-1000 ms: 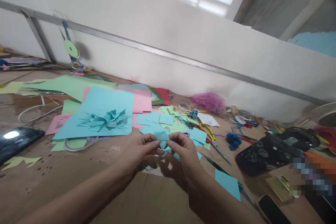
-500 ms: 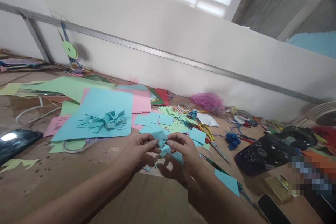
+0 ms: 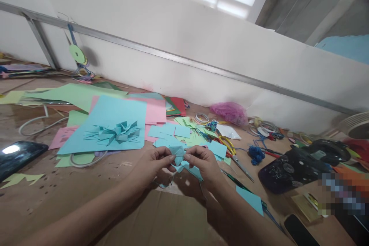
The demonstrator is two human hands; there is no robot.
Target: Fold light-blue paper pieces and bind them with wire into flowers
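Between my hands is a small folded light-blue paper [image 3: 177,153]. My left hand [image 3: 158,160] pinches its left side between thumb and fingers. On its right side, my right hand [image 3: 200,161] grips it in a similar pinch. More light-blue paper [image 3: 193,171] lies just below and beside my right hand. Folded pointed blue pieces [image 3: 121,132] rest on a large blue sheet [image 3: 115,109] to the left. Flat blue squares [image 3: 164,130] lie beyond my hands.
Scissors [image 3: 243,169] with yellow handles lie right of my hands, near blue yarn [image 3: 256,155] and a black container [image 3: 285,173]. A dark phone [image 3: 21,157] sits at the left. Cardboard [image 3: 152,219] covers the near table; a white wall [image 3: 173,30] stands behind.
The folded paper between my fingers has tilted slightly, and its outline looks different. Both hands keep their pinch in nearly the same place.
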